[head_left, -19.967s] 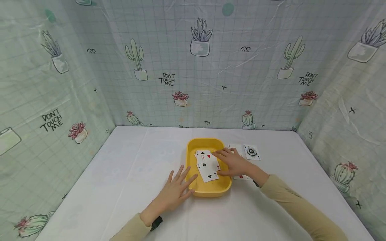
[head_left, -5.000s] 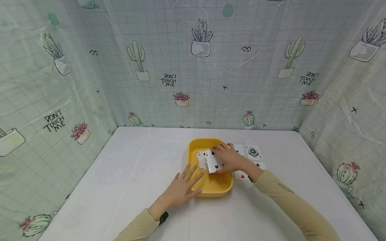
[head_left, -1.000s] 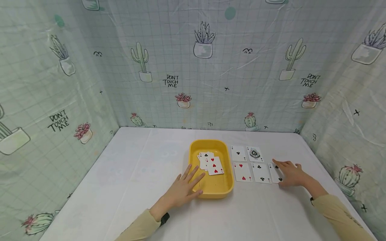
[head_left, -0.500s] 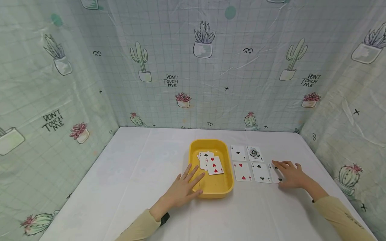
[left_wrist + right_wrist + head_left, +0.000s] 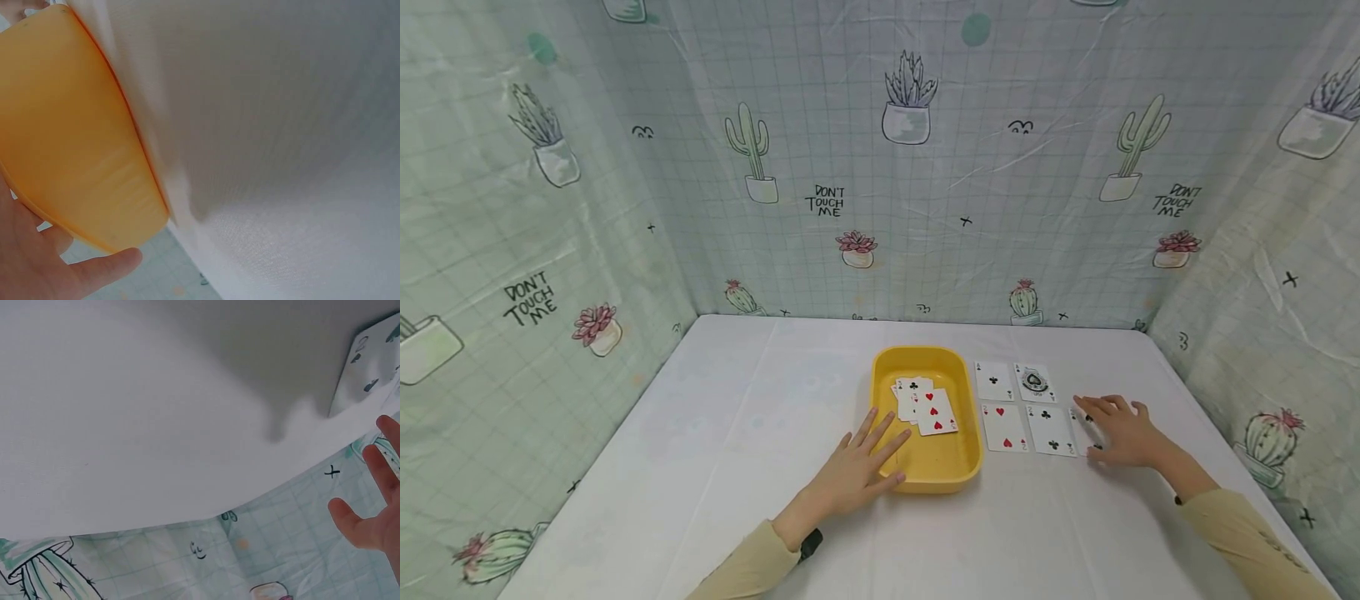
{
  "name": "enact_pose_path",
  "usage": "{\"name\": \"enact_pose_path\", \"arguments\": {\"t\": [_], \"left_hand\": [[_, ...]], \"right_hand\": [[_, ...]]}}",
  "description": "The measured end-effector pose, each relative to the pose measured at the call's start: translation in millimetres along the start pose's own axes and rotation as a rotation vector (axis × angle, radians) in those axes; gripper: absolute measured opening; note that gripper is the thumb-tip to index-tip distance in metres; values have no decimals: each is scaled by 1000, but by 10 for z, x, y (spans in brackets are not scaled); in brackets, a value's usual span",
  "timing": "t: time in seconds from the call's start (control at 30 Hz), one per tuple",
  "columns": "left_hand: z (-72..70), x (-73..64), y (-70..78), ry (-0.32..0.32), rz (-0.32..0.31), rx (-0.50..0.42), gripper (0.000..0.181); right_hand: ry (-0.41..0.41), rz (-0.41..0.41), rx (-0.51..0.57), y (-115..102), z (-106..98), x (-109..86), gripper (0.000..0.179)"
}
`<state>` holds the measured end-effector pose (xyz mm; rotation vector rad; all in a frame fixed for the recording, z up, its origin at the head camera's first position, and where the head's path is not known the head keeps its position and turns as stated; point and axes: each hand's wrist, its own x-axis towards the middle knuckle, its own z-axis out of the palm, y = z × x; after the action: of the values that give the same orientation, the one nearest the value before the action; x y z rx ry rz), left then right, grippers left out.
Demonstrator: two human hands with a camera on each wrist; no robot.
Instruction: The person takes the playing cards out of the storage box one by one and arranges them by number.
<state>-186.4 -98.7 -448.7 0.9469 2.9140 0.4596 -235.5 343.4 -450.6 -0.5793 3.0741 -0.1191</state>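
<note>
My left hand (image 5: 848, 477) rests with spread fingers on the near left rim of a yellow tray (image 5: 936, 486); in the left wrist view, its thumb (image 5: 109, 270) lies along the tray's edge. Inside, a three of hearts (image 5: 937, 412) overlaps a club card (image 5: 906, 398) and other cards. Spread over a spade card (image 5: 1081, 435), apparently a two, is my right hand (image 5: 1126, 435), fingertips near its far and near edges. That card lies flat on the table. In the right wrist view, its left end (image 5: 364, 378) shows apart from the visible fingers.
To the spade card's left lie a two of clubs (image 5: 1051, 431) and a two of hearts (image 5: 1004, 429). Behind them are an ace of clubs (image 5: 993, 381) and an ace of spades (image 5: 1035, 382). White cloth covers the table (image 5: 760, 392); a printed curtain (image 5: 1052, 233) encloses it.
Over these seconds, the two of clubs and the spade card went from the tray to the front row. Lately my right hand edged slightly left over the spade card. My left hand stayed at the tray.
</note>
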Motion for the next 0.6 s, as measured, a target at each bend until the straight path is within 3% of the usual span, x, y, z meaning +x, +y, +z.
{"name": "enact_pose_path", "arguments": {"t": [0.4, 0.6], "left_hand": [[9, -11, -1, 7, 4, 12, 59], [7, -8, -7, 8, 6, 16, 60]], "right_hand": [[190, -150, 2, -283, -160, 216, 63], [213, -183, 31, -564, -262, 392, 57]]}}
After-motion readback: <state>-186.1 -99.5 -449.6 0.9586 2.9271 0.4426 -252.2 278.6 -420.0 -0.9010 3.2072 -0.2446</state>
